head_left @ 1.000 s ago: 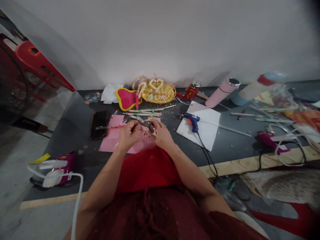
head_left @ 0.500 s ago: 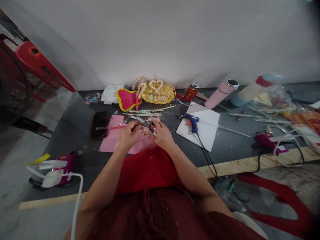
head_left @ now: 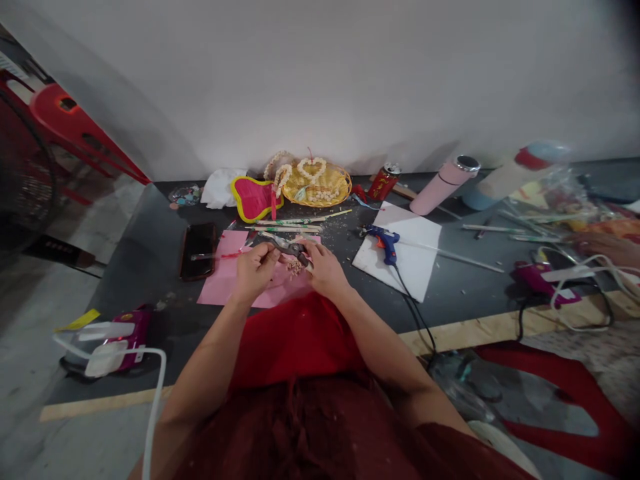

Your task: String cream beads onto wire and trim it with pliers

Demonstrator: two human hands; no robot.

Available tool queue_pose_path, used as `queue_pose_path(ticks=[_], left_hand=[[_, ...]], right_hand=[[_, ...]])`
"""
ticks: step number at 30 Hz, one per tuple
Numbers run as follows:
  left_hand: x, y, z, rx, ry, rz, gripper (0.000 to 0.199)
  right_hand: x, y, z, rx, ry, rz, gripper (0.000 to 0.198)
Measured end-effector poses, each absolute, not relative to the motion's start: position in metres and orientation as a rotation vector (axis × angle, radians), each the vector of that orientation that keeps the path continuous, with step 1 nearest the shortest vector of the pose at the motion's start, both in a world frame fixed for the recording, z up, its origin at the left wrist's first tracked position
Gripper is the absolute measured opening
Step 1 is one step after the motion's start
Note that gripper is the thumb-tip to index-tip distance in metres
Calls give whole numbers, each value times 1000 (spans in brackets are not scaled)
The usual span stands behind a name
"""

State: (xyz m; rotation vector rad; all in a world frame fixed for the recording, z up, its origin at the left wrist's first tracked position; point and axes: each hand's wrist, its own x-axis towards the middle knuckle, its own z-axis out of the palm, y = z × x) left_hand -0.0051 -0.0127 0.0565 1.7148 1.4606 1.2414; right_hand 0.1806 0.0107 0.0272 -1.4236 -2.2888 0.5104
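Both my hands meet over a pink sheet point(head_left: 220, 277) on the dark table. Dark metal pliers point(head_left: 291, 248) lie between them, slanting down to the right. The fingers of my left hand point(head_left: 254, 270) are closed at the left end of the pliers. My right hand point(head_left: 326, 270) is closed by their right end, with a small pale tip showing at its thumb; what it grips is mostly hidden. Just below the pliers is a small heap of pale cut bits point(head_left: 295, 267). Several thin patterned sticks point(head_left: 290, 229) lie behind my hands.
A yellow basket point(head_left: 345, 190) with pale beadwork, a red can point(head_left: 385, 181) and a pink bottle point(head_left: 443, 187) stand behind. Right of me, a blue glue gun point(head_left: 385, 243) lies on a white board point(head_left: 420, 280). A phone point(head_left: 198, 252) lies left. Another person's hand point(head_left: 613, 251) is far right.
Another person's hand has come in at the far right. My own hands have barely shifted and keep the pliers between them.
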Motion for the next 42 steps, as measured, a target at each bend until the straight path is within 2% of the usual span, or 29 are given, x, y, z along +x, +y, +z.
queue_pose_path(ticks=[11, 18, 25, 32, 42], left_hand=[[-4, -11, 52, 1740, 1482, 1274, 18], [1, -12, 48, 1798, 1665, 1274, 19], [-3, -13, 49, 1861, 1599, 1253, 21], [-2, -13, 50, 1768, 1562, 1290, 21], [-1, -14, 52, 1761, 1510, 1316, 18]], right_hand=[[181, 11, 27, -1475, -2280, 478, 56], [185, 14, 27, -1454, -2286, 482, 60], [187, 15, 27, -1462, -2321, 477, 62], [184, 11, 28, -1432, -2274, 472, 51], [181, 10, 28, -1486, -2265, 449, 55]])
